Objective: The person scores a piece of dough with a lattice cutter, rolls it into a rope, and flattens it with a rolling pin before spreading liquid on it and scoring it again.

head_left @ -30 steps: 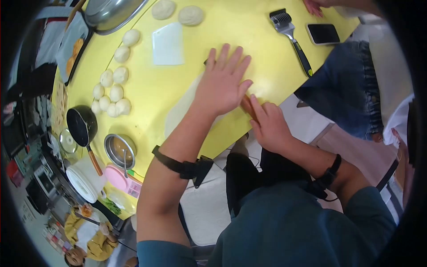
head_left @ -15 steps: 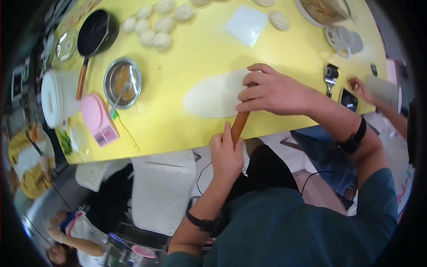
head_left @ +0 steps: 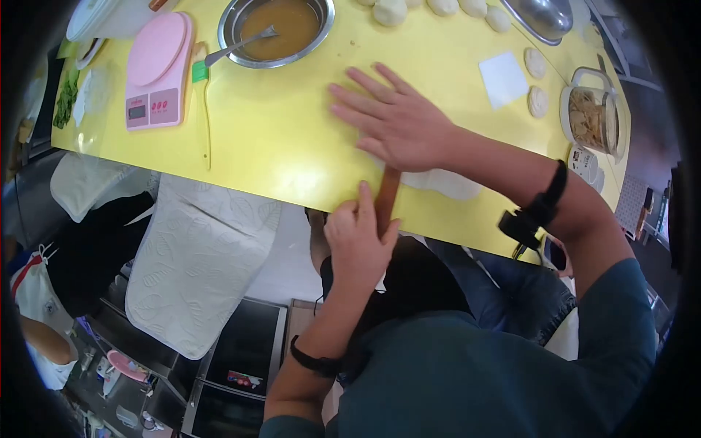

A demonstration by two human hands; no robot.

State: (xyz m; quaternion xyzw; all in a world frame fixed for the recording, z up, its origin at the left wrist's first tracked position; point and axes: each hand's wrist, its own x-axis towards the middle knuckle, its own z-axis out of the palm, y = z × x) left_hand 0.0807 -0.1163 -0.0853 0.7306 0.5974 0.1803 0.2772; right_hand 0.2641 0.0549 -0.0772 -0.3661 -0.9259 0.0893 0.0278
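A wooden rolling pin [head_left: 388,197] slants away from the table's near edge. My left hand [head_left: 358,237] grips its near end, index finger stretched along it. Over the pin's far part lies my right hand [head_left: 401,120], palm down, fingers spread and not wrapped round it; that far part is hidden. A flat white sheet of dough [head_left: 449,184] rests on the yellow table, partly covered by my right hand and forearm.
To the left are a pink kitchen scale [head_left: 157,69], a yellow-handled brush [head_left: 204,109] and a metal bowl [head_left: 314,51] of brown liquid with a fork [head_left: 241,45]. Dough balls [head_left: 391,11], a white square sheet [head_left: 503,79] and a glass jar [head_left: 588,117] are at the back and right.
The view has shifted left and closer. My right hand has gone from curled fingers round the rolling pin to spread fingers over it. More of the dough is hidden under my right arm.
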